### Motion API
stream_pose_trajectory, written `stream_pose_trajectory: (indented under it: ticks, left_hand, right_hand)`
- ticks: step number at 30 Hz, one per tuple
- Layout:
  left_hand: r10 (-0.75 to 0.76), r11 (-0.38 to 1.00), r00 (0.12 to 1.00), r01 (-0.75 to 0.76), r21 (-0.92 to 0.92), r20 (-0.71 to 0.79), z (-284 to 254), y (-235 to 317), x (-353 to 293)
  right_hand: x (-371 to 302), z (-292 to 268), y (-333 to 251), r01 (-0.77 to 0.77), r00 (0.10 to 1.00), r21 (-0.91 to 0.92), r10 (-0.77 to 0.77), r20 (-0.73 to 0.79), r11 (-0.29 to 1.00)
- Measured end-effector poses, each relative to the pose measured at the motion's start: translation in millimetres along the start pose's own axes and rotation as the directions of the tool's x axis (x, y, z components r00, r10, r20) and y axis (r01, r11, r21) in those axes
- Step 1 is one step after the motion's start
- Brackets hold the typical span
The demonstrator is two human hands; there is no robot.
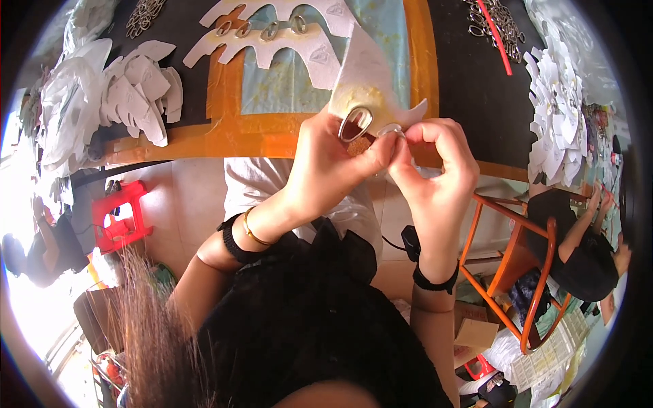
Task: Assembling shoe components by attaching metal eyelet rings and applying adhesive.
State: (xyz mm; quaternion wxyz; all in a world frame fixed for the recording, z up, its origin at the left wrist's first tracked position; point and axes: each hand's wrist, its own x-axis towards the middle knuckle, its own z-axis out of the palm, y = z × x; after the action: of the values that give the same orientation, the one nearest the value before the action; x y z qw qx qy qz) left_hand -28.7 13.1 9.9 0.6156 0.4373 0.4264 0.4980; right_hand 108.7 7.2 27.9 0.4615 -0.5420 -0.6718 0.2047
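Observation:
Both hands meet over the near edge of the table, around a white cut piece (375, 71) with yellowish smears and a brown underside. My left hand (326, 160) is closed on its lower left side, thumb reaching right, beside an oval metal ring (343, 128) seated on the piece. With thumb and fingertips, my right hand (439, 163) pinches the piece's lower edge at a second metal ring (390, 128), partly hidden by the fingers. Beyond, similar scalloped white strips (299, 49) lie on the table, the nearer one carrying several oval rings (270, 30).
A pale blue sheet (292, 95) bordered by brown tape (231, 139) covers the middle. Metal rings (503, 24) and a red stick (495, 37) lie at far right. White pieces are heaped left (139, 88) and right (554, 112). A wooden chair (541, 285) and another person (585, 265) are at right.

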Motion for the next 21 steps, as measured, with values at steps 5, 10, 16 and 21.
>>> stream_pose_trajectory:
  ticks: [5, 10, 16, 21]
  left_hand:
    - [-0.012, 0.999, 1.0, 0.011, 0.037, 0.018, 4, 4, 1]
    - [-0.017, 0.998, 1.0, 0.018, -0.059, 0.011, 4, 0, -1]
    - [0.008, 0.986, 1.0, -0.004, -0.168, 0.024, 6, 8, -4]
    - [-0.029, 0.998, 0.999, 0.031, -0.06, 0.04, -1, 4, -3]
  right_hand:
    - [-3, 5, 3, -0.047, 0.998, 0.086, 0.051, -0.041, 0.995]
    - [-13, 13, 9, -0.133, 0.986, 0.27, 0.156, -0.065, 0.954]
    - [-9, 6, 7, -0.212, 0.971, 0.303, 0.234, -0.041, 0.929]
    - [-12, 1, 8, -0.067, 0.998, 0.006, 0.067, 0.014, 0.998]
